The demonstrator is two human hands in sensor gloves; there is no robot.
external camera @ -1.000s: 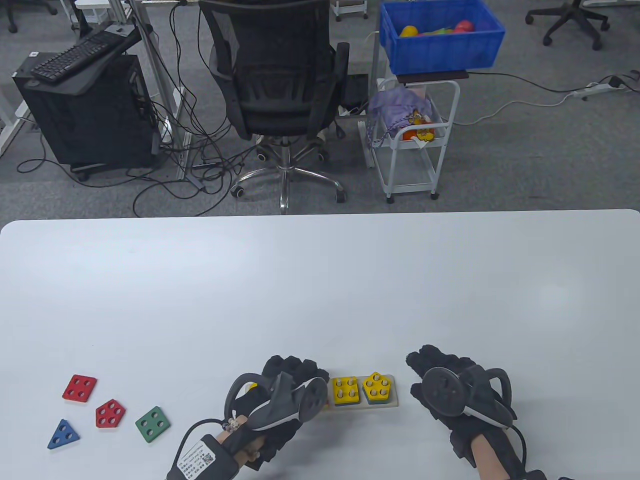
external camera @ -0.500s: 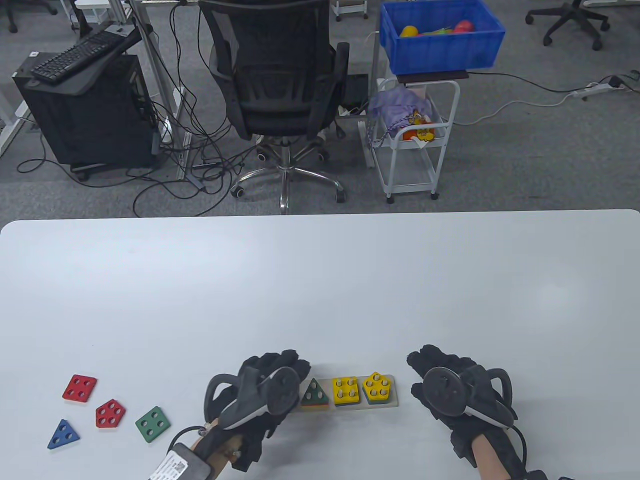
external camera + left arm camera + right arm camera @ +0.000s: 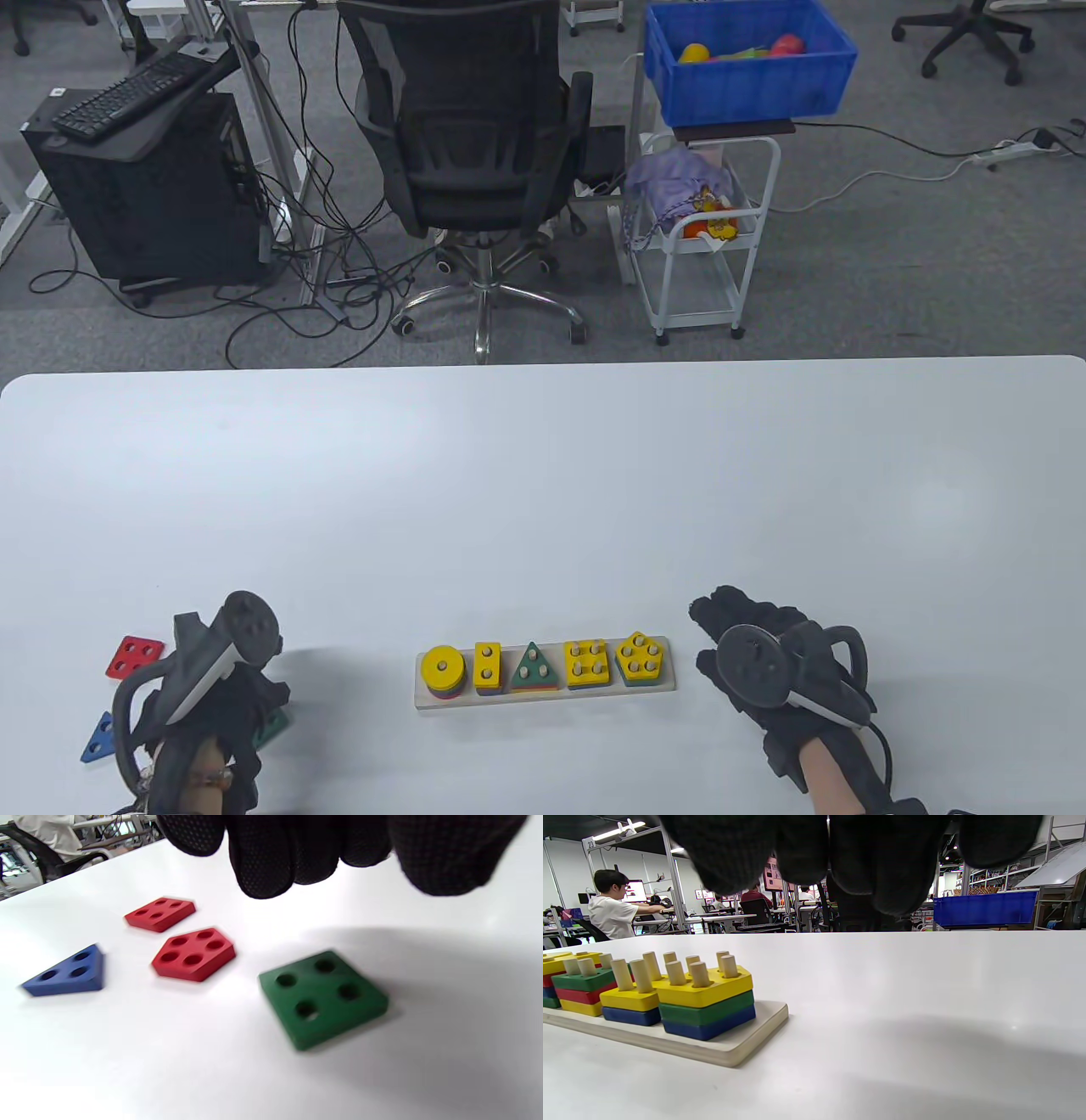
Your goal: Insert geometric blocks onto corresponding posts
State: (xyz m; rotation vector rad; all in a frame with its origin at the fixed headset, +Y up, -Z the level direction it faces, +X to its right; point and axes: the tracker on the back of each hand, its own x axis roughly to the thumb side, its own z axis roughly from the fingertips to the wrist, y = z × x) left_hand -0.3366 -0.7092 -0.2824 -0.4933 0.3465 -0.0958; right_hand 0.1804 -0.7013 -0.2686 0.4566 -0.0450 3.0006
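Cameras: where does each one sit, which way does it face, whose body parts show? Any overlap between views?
Table view: high above the near edge, looking down at the white table and office; left hand over loose blocks, right hand beside the peg board.
Left wrist view: low, facing red square, red pentagon, blue triangle, green square; fingertips at top.
Right wrist view: near table level, facing the board's right end; fingers at top.
Shared: table view also shows the board and loose blocks.

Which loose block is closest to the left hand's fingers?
The green square block. It lies right below the left hand, while the red pentagon block, red square block and blue triangle block sit farther off.
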